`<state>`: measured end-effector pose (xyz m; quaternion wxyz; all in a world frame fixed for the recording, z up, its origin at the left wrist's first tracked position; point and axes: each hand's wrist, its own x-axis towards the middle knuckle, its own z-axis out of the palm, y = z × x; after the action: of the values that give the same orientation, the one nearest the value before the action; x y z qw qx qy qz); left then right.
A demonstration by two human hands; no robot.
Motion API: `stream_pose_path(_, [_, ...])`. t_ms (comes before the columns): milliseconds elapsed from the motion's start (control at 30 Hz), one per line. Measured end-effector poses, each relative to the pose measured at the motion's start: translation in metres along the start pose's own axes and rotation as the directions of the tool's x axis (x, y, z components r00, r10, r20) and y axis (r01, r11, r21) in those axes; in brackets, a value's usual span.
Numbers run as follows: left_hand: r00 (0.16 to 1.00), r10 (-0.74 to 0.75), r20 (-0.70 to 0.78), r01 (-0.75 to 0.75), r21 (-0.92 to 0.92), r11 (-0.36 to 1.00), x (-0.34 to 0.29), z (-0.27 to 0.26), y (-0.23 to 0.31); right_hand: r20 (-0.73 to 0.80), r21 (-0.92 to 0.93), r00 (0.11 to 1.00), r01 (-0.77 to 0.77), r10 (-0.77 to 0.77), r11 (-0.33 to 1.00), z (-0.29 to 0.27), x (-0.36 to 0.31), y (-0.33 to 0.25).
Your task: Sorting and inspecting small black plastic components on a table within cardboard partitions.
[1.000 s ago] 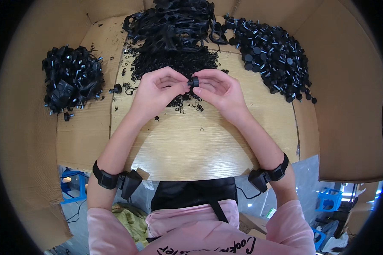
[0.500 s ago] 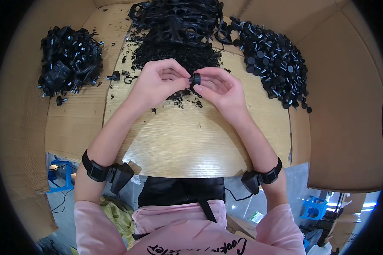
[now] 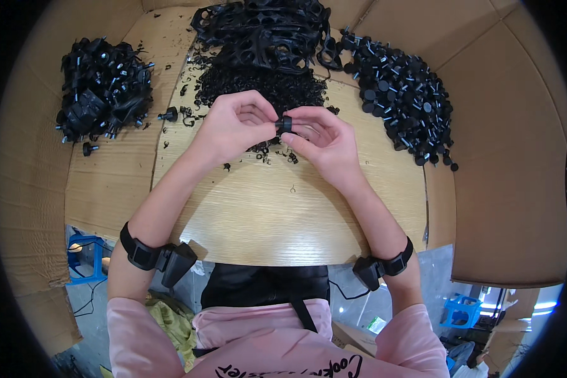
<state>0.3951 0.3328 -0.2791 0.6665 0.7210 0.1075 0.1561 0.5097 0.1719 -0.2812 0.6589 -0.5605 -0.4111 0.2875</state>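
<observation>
Above the middle of the wooden tabletop (image 3: pixel 283 214), both hands hold one black round-headed bolt (image 3: pixel 287 124) between them. My left hand (image 3: pixel 236 126) pinches its stem side with thumb and fingertips. On the other side, my right hand (image 3: pixel 324 140) has its thumb and fingers closed round the wide head. Just beyond the hands spreads a heap of small black ring-like scraps (image 3: pixel 258 85). Similar bolts with black heads and metal studs lie in a pile (image 3: pixel 403 94) at the far right.
A pile of black parts with metal studs (image 3: pixel 104 91) lies at the left, with one loose bolt (image 3: pixel 89 149) in front. Black sheets full of holes (image 3: pixel 264 31) are heaped at the back. Cardboard walls (image 3: pixel 516 138) enclose the table. Blue stools (image 3: pixel 463 310) stand on the floor.
The hands and the bolt have shifted very slightly to the left in the picture, along with much of the scene. Both hands keep their hold on the bolt.
</observation>
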Motion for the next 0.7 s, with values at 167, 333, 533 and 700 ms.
stream_pose_path(167, [1.000,0.012,-0.003,-0.012,-0.001,1.000,0.0008,0.0000,-0.0007,-0.016,-0.061,1.000,0.007,-0.008,0.998,0.0019,0.0001,-0.0019])
stream_pose_path(333, [0.999,0.037,-0.002,-0.037,0.005,0.999,-0.0006,0.0026,0.0017,-0.024,-0.087,1.000,0.013,-0.015,0.996,-0.0002,0.0001,0.0015])
stream_pose_path(533, [0.997,0.074,0.009,-0.074,0.003,0.997,-0.0009,0.0035,-0.0039,-0.068,-0.058,0.998,0.006,-0.010,0.998,0.0015,-0.0015,-0.0010])
stream_pose_path(700, [0.986,0.165,0.005,-0.166,0.027,0.986,0.0001,0.0038,-0.0022,-0.062,-0.026,0.997,-0.043,0.041,0.999,-0.0014,0.0004,-0.0053])
